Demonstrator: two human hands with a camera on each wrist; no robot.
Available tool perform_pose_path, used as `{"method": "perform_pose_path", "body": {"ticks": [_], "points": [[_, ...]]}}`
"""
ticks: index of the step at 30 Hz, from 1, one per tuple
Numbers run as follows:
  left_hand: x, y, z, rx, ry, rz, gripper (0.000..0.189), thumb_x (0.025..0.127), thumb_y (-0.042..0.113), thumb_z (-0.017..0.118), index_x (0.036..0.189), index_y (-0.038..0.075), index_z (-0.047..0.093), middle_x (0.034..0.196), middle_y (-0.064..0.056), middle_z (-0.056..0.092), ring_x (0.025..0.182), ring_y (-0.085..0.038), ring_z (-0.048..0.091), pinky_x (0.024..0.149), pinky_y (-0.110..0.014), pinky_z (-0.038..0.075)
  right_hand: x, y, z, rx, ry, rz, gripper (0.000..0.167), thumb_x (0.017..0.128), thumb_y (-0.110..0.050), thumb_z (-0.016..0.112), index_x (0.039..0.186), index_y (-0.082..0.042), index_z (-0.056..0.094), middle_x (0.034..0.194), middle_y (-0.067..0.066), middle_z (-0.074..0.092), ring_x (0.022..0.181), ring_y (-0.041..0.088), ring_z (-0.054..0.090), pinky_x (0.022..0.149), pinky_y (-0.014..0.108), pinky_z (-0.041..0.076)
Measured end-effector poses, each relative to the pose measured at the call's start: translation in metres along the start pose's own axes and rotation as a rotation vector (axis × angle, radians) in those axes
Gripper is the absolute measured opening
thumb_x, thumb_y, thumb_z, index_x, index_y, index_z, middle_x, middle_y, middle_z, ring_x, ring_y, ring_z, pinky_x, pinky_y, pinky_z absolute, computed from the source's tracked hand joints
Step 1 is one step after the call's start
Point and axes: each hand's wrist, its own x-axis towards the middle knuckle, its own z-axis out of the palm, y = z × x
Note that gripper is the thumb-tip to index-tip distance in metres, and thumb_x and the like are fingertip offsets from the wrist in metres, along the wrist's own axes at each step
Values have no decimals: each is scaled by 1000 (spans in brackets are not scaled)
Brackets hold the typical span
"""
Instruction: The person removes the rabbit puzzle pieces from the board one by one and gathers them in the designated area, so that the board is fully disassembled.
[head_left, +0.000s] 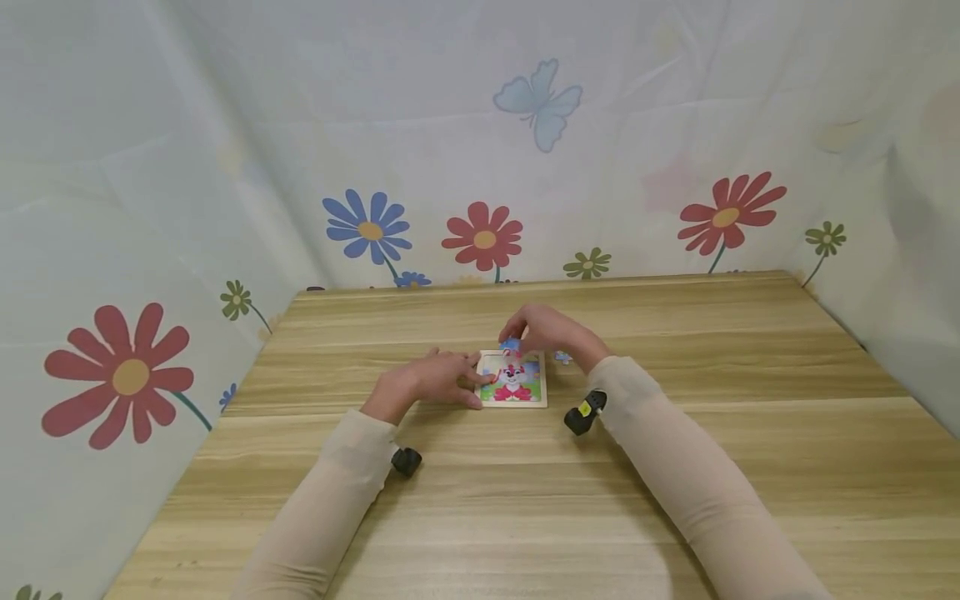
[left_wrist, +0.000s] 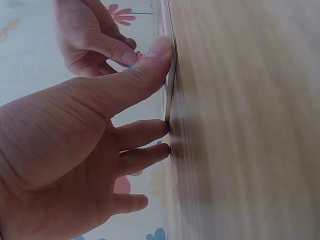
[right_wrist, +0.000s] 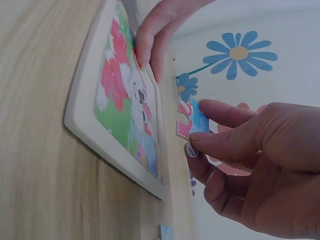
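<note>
A small square jigsaw puzzle [head_left: 512,392] lies on the table in a pale wooden frame, with a white-and-pink cartoon animal pictured on it. At its left side rests my left hand [head_left: 442,377], its thumb [left_wrist: 159,47] on the frame's edge and other fingers reaching onto the board and the tabletop. My right hand [head_left: 546,327] pinches a blue-and-pink puzzle piece [right_wrist: 192,119] between thumb and fingers, held up over the far edge of the board. A bare pale area [right_wrist: 151,100] shows in the upper part of the picture.
Another loose puzzle piece [head_left: 562,357] lies on the wooden table [head_left: 480,500], just right of the frame and near the right wrist. Behind the table hangs a white cloth [head_left: 615,183] printed with flowers and a butterfly. Small black cameras [head_left: 585,412] sit on both wrists.
</note>
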Motion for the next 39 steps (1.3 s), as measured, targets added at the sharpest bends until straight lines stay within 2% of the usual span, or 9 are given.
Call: {"method": "perform_pose_path", "body": {"ticks": [12,20,24,34,39], "points": [[-4,11,-5,19,-23,-43,56,92,45,68,143,27,55,161,-11,30,148,-30,28,117,-62,8,-12,20,-12,38,46,48,29,88,3,72,114,-8,76,106,7,71,102,30,60,93,41,51],[-3,6,-3,-4,-9,7,55,92,44,69,143,25,56,162,-7,28,149,-32,25,116,-64,9,-18,25,-15,30,57,65,30,87,3,73,114,-9,76,107,7,71,101,25,61,95,41,50],[-3,5,-3,9,-6,11,55,93,45,69,142,25,57,162,-7,30,148,-31,26,117,-63,10,-18,29,-16,40,56,71,30,86,2,74,114,-9,76,107,6,71,100,24,60,96,41,50],[-2,10,-3,32,-16,-38,56,92,47,68,143,25,56,160,-10,33,148,-31,27,118,-61,9,-23,36,-20,55,64,58,31,85,2,76,116,-6,75,108,8,71,103,28,61,97,43,50],[-3,11,-3,57,-14,-37,57,92,48,69,143,25,56,159,-11,35,148,-30,28,117,-62,9,-27,42,-24,54,61,48,31,86,4,73,116,-4,74,107,9,71,103,28,60,96,43,49]]}}
